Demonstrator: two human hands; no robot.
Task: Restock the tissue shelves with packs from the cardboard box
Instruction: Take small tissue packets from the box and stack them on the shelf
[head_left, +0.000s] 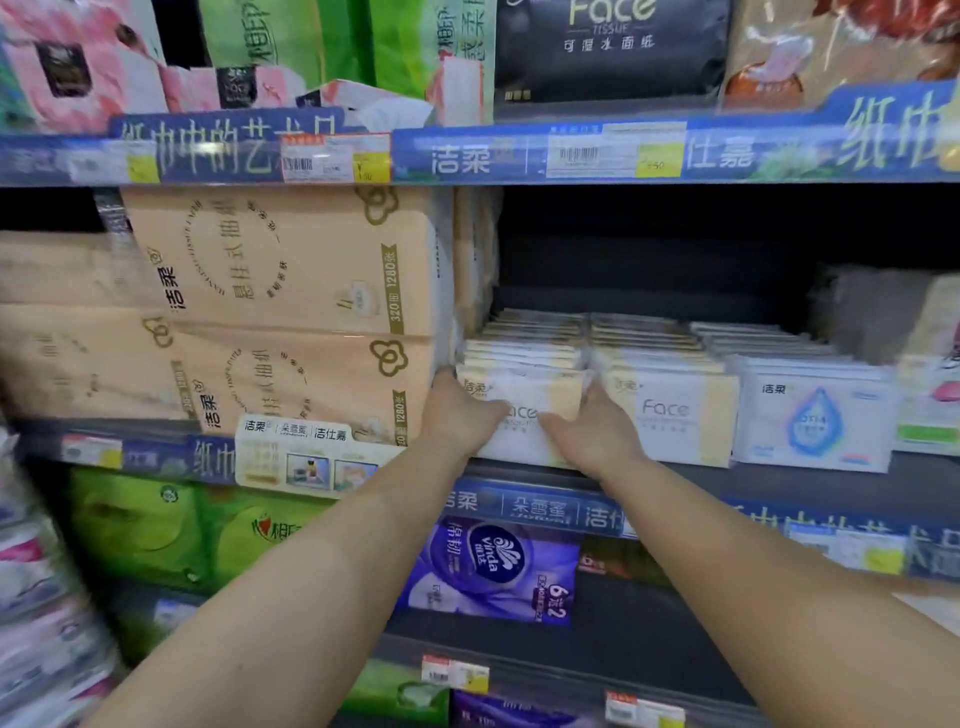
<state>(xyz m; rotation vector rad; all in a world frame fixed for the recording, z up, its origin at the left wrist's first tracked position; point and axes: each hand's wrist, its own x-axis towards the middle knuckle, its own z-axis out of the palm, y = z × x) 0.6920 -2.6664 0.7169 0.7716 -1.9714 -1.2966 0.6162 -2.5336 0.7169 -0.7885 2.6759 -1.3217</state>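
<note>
Both hands press a Face tissue pack on the middle shelf: left hand at nine o'clock, right hand at three.

Your left hand and right hand meet on the front Face pack on the middle shelf. Large packs stand left of it, a second Face row right; a Vinda pack sits below.
</note>
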